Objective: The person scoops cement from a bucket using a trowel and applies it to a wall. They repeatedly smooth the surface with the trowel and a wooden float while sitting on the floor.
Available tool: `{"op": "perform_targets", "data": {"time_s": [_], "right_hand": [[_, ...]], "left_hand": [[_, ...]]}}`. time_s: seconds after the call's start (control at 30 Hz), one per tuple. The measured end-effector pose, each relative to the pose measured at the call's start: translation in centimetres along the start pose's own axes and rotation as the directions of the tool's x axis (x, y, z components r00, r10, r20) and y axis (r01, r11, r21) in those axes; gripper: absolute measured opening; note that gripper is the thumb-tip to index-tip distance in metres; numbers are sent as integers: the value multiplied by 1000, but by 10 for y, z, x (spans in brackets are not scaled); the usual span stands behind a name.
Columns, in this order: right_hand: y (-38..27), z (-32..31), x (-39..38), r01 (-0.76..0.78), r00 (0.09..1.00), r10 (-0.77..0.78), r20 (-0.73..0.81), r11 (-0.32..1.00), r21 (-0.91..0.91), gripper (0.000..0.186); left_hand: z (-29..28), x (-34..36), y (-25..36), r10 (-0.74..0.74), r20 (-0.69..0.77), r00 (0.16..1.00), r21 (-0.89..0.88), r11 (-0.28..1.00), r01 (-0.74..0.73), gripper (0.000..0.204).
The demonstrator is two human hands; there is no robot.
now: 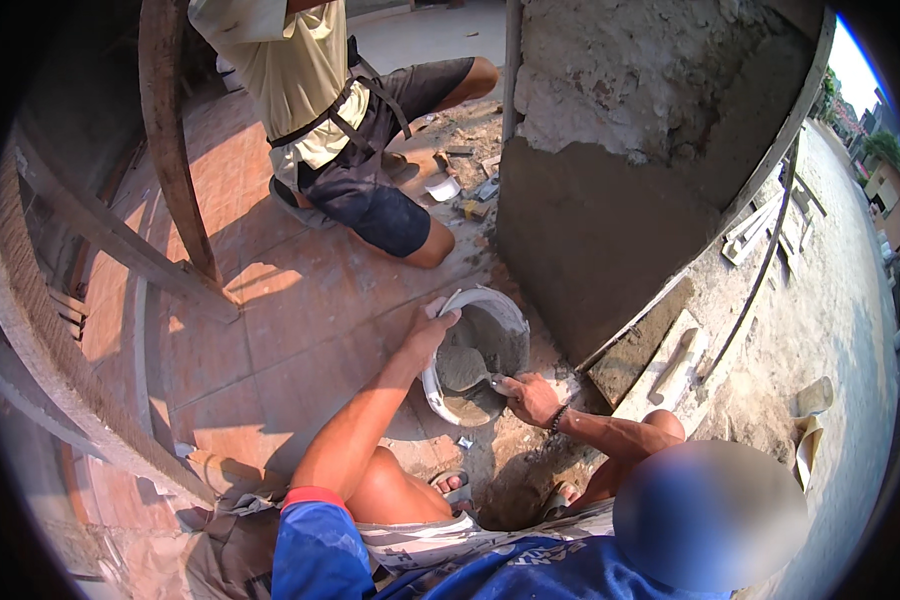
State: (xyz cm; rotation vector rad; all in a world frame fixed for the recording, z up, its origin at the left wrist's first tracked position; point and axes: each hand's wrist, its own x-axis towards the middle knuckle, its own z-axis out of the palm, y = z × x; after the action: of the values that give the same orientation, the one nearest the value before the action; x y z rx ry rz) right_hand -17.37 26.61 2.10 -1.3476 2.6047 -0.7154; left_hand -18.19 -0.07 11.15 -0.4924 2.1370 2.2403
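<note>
Here's the trowel (488, 378), loaded with grey mortar (461, 367), right at the mouth of the bucket (497, 304)!
Your left hand (437, 323) has its fingers clamped over the bucket's rim, your right hand (532, 399) wraps the trowel's handle; the bucket sits ahead of your feet (454, 486), near the part-plastered wall (595, 225), and a co-worker (320, 100) crouches beyond.

I get hard daylight: sunlit patches and crisp shadows streak the tiled floor (290, 345), while the road (845, 260) at right glares pale. The fisheye bends the wooden beams (165, 110) and blackens my corners; a blurred oval (710, 515) smears the lower right.
</note>
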Motion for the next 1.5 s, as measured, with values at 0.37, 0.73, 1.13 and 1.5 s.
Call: {"op": "perform_targets", "data": {"time_s": [0.37,0.73,1.13,1.5], "right_hand": [[-25,-81,-1,14,944,3,-331,999,47,48],[-81,-204,-36,59,859,-27,-511,997,48,59],[-103,-245,-25,41,778,504,-376,555,831,65],[-125,-287,-48,268,610,630,-480,406,874,74]], "left_hand": [[-2,-35,96,201,-111,973,-399,888,-228,24],[18,-26,94,222,-77,972,-471,851,-231,37],[13,-11,75,221,-99,970,-457,856,-241,33],[20,-16,73,219,-108,970,-403,882,-244,23]]}}
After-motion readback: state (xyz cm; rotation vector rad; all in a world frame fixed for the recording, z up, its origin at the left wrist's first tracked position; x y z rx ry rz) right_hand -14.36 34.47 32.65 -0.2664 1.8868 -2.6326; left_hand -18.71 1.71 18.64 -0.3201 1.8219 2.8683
